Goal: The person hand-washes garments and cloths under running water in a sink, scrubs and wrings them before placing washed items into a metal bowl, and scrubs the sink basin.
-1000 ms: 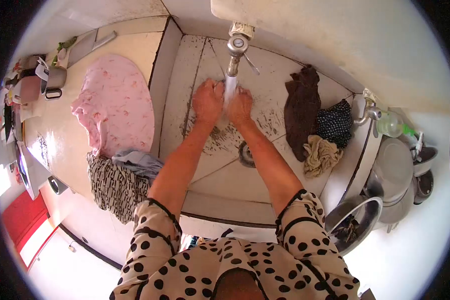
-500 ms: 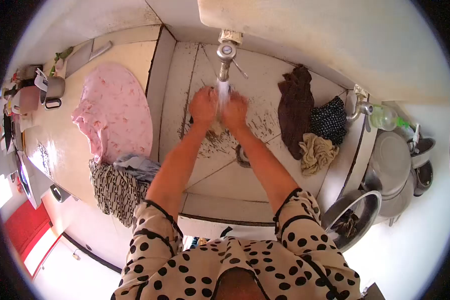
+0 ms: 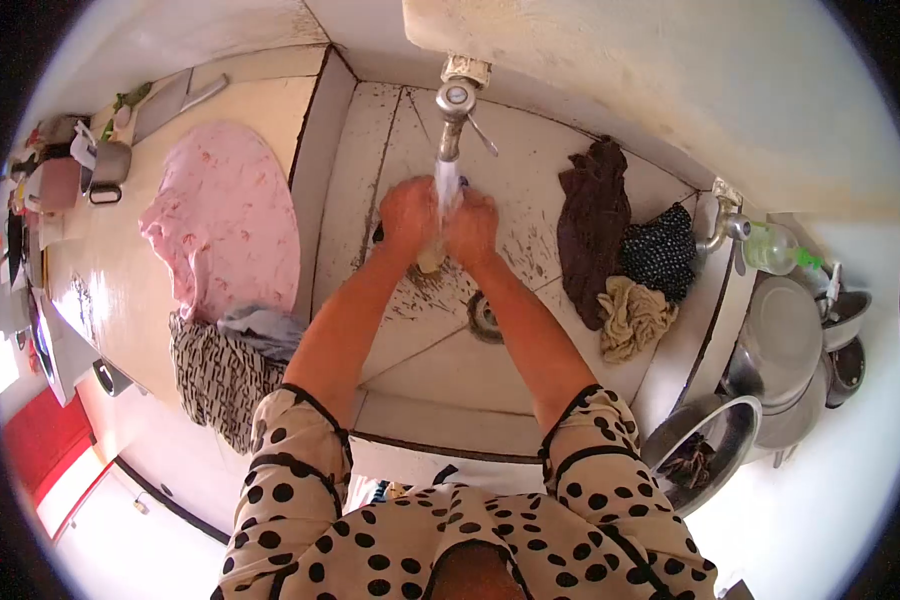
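Note:
Water runs from the metal tap [image 3: 454,115] onto both hands, low over the tiled sink floor [image 3: 440,370]. My left hand [image 3: 408,215] is closed on the left of the stream, a small dark bit of something showing at its outer edge. Close beside it, my right hand [image 3: 469,228] is closed too. A pale, wet bit shows between and below the hands; what they grip is mostly hidden. The round drain [image 3: 485,318] lies by my right wrist.
Right in the sink lie a brown cloth [image 3: 592,230], a dark dotted cloth [image 3: 660,252] and a beige cloth [image 3: 634,318]. A pink cloth [image 3: 232,220] and a patterned cloth [image 3: 220,375] rest on the left counter. Metal bowls [image 3: 778,335] and a second tap [image 3: 728,226] stand right.
Both hands have come closer together under the stream, and a pale bit now shows below them. The view has shifted slightly.

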A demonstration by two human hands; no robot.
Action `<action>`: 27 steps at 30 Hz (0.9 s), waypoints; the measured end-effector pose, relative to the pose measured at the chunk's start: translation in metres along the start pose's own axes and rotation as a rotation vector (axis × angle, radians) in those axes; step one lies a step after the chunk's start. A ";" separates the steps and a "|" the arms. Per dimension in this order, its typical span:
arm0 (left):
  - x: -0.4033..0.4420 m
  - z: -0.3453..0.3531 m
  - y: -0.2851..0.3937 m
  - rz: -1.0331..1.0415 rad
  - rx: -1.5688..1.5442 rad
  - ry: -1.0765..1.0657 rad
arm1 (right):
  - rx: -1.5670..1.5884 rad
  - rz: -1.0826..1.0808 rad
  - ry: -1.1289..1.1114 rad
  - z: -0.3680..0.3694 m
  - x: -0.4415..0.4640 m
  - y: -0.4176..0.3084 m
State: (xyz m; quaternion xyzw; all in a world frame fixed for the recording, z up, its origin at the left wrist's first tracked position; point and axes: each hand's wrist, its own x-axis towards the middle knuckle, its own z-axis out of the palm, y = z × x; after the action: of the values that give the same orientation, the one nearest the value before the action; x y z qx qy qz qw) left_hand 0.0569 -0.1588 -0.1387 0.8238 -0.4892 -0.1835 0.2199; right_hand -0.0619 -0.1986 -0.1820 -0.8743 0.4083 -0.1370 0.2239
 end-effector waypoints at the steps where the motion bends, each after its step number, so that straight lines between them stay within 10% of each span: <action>1: 0.001 0.000 0.000 -0.046 -0.006 -0.035 | 0.026 0.040 -0.020 -0.003 0.001 -0.002; 7: -0.009 -0.006 0.018 -0.184 -0.421 0.215 | 0.647 0.361 0.360 -0.024 0.005 -0.012; 10: -0.046 -0.025 0.047 0.093 -0.434 0.196 | 1.065 0.428 0.242 -0.044 0.016 -0.015; 15: -0.096 0.000 0.009 0.150 -0.013 0.124 | -0.110 0.051 0.104 -0.027 -0.003 -0.012; 27: -0.081 0.015 -0.019 0.128 0.214 0.136 | -0.036 -0.185 0.221 0.009 -0.024 -0.031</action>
State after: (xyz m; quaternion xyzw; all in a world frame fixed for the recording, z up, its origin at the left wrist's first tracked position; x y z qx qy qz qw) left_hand 0.0264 -0.0810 -0.1545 0.8201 -0.5416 -0.0598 0.1747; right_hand -0.0529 -0.1602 -0.1752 -0.8917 0.3506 -0.2451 0.1481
